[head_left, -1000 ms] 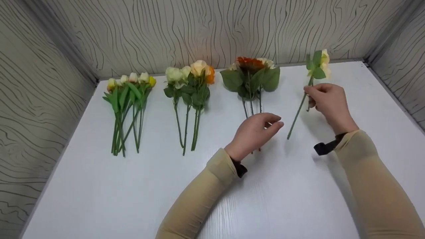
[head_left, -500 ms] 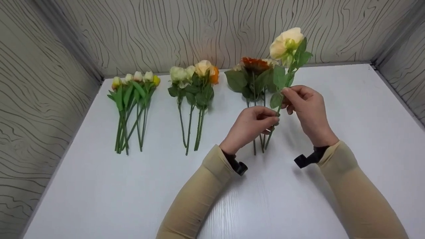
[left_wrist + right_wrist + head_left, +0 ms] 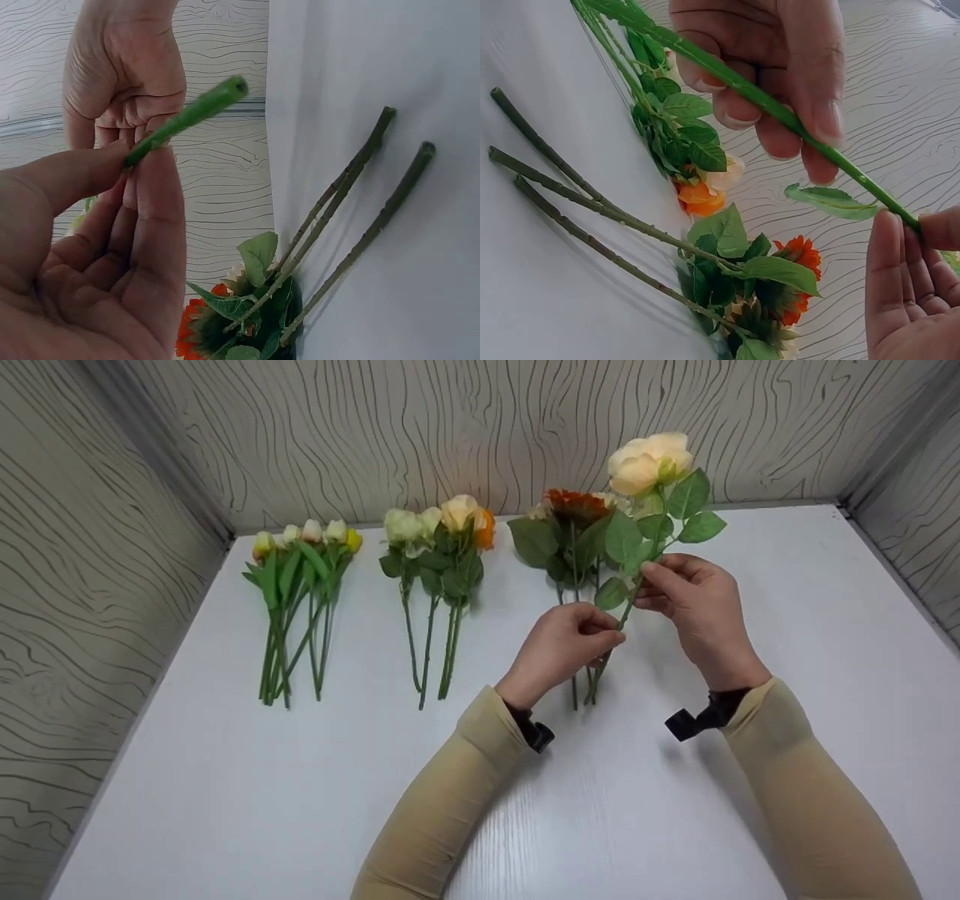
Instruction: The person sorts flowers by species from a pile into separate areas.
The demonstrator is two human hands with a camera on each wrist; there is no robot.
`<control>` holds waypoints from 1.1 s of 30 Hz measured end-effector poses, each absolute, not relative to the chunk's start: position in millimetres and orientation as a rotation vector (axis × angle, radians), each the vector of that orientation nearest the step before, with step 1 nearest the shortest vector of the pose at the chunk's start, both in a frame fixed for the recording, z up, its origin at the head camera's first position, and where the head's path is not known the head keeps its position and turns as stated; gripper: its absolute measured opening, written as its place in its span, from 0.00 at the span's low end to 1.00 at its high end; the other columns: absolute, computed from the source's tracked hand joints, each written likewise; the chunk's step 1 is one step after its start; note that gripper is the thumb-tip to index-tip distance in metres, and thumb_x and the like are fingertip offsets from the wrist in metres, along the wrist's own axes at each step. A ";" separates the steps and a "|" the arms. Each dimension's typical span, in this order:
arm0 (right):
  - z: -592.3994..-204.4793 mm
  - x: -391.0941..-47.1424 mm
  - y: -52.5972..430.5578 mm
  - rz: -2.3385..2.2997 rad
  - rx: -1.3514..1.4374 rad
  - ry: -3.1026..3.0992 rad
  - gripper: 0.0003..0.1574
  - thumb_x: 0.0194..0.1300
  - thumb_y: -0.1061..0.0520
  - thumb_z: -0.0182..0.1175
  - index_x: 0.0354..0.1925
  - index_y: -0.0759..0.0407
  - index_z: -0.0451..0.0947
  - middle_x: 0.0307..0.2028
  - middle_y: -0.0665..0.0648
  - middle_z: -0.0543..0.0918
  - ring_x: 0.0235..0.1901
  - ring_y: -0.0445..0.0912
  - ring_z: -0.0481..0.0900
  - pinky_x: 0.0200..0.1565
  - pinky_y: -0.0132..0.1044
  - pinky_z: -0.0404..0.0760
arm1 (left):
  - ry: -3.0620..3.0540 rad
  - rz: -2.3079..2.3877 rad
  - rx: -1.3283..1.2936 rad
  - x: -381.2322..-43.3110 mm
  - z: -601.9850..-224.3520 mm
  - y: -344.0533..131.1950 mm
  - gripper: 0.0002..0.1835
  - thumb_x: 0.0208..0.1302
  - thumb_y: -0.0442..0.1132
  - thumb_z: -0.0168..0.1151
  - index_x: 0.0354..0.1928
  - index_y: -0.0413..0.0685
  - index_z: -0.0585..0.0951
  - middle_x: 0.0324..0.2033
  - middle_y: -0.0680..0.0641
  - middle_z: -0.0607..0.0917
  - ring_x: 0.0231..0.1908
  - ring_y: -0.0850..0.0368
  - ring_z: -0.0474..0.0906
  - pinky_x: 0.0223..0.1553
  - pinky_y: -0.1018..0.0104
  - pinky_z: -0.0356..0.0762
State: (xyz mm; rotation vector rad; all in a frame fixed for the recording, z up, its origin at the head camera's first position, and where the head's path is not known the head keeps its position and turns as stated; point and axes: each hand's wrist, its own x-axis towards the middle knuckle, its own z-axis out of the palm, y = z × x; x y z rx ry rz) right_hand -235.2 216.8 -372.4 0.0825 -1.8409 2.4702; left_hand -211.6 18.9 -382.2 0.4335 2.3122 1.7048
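Observation:
A pale peach rose (image 3: 649, 463) with green leaves is held up at a slant, its bloom toward the back wall. My right hand (image 3: 697, 611) pinches its stem between thumb and fingers just below the upper leaves. Lower down, my left hand (image 3: 562, 641) pinches the same stem (image 3: 195, 112), whose cut end points past the thumb in the left wrist view. Behind the left hand lies a group of flowers with a red-orange bloom (image 3: 577, 504), cream blooms and broad dark leaves. The left hand covers part of their stems.
Several tulips (image 3: 296, 566) lie at the left of the white table (image 3: 300, 795). Between them and the red-orange group lies a bunch of pale green, peach and orange roses (image 3: 442, 547). A patterned wall (image 3: 450, 427) stands behind the table.
My right hand has brought the rose leftward and up from the table's right side. The left hand has taken hold of its lower stem, and the bloom and leaves have turned.

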 end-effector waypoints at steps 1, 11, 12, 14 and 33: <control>-372.6 -235.0 215.7 2.475 0.084 -1.843 0.18 0.66 0.60 0.71 0.45 0.73 0.78 0.36 0.62 0.85 0.34 0.49 0.86 0.39 0.39 0.87 | 2.321 1.709 0.431 -211.8 -382.6 18.7 0.04 0.68 0.41 0.70 0.42 0.51 0.86 0.31 0.55 0.86 0.28 0.60 0.82 0.33 0.68 0.83; -374.7 -230.7 205.3 2.447 0.123 -1.977 0.24 0.67 0.54 0.70 0.52 0.71 0.78 0.41 0.64 0.85 0.38 0.51 0.87 0.44 0.42 0.87 | 2.378 1.663 0.417 -211.3 -379.2 -0.4 0.03 0.69 0.40 0.69 0.39 0.50 0.85 0.30 0.52 0.86 0.29 0.58 0.83 0.32 0.65 0.82; -374.9 -230.1 204.9 2.436 0.134 -2.007 0.25 0.68 0.53 0.70 0.54 0.70 0.78 0.42 0.65 0.85 0.39 0.51 0.87 0.45 0.41 0.87 | 2.391 1.655 0.404 -212.0 -377.5 -7.1 0.03 0.70 0.40 0.69 0.39 0.51 0.85 0.31 0.52 0.86 0.29 0.59 0.83 0.33 0.64 0.82; -375.2 -228.8 204.4 2.402 0.157 -2.070 0.29 0.69 0.49 0.68 0.58 0.69 0.77 0.45 0.66 0.84 0.41 0.52 0.86 0.46 0.41 0.86 | 2.427 1.637 0.381 -214.3 -373.5 -24.7 0.03 0.70 0.40 0.68 0.41 0.49 0.85 0.33 0.51 0.86 0.31 0.58 0.84 0.36 0.62 0.83; -382.8 -233.3 200.9 2.327 0.205 -2.208 0.25 0.74 0.47 0.63 0.58 0.64 0.78 0.48 0.66 0.82 0.46 0.54 0.84 0.45 0.39 0.86 | 2.648 1.370 -0.194 -245.7 -397.8 -173.1 0.07 0.72 0.38 0.63 0.42 0.40 0.83 0.38 0.42 0.83 0.34 0.50 0.81 0.36 0.58 0.79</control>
